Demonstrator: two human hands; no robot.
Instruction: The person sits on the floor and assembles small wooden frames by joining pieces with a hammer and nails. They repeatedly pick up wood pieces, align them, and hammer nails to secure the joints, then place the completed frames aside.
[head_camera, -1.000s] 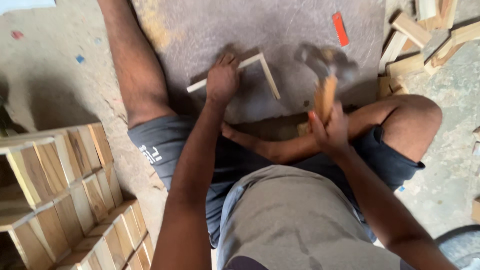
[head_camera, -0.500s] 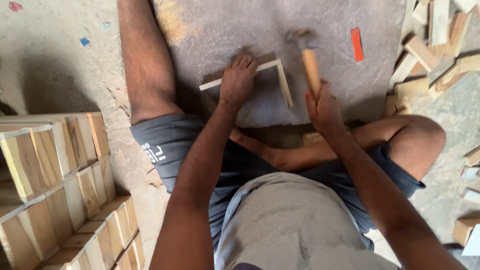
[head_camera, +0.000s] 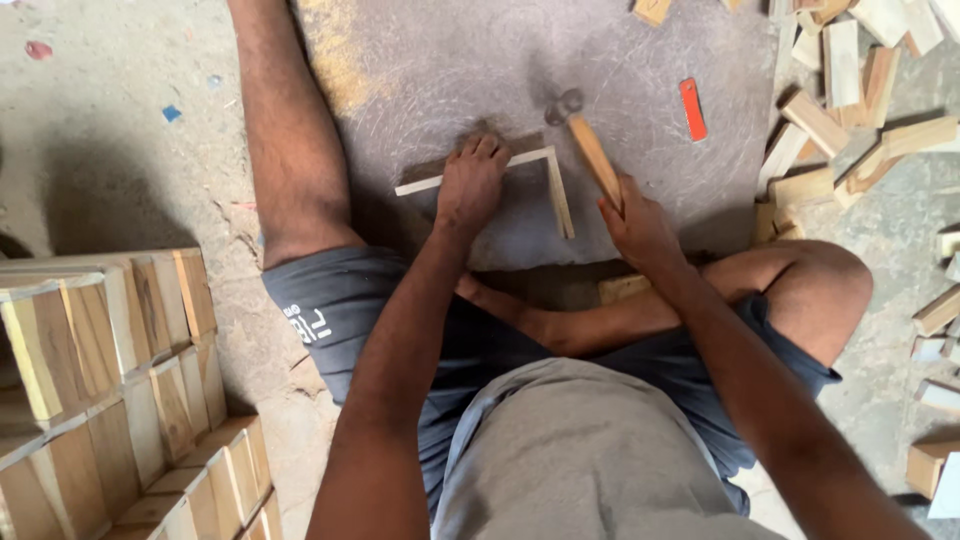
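I sit on the floor with a grey slab (head_camera: 640, 70) in front of me. On it lie two thin wooden strips (head_camera: 556, 190) joined in an L. My left hand (head_camera: 472, 182) presses down on the long strip near the corner. My right hand (head_camera: 636, 222) grips the wooden handle of a hammer (head_camera: 590, 150). Its metal head (head_camera: 563, 105) hovers just above the corner of the L.
A red flat piece (head_camera: 691, 108) lies on the slab to the right. Loose wooden offcuts (head_camera: 840, 120) are scattered at the right. Stacked wooden boxes (head_camera: 110, 380) stand at the lower left. My bare left leg (head_camera: 290, 150) stretches along the slab.
The hammer has swung from upright beside the strips down and forward, so its head is now at the corner of the L. My left hand stays on the strip.
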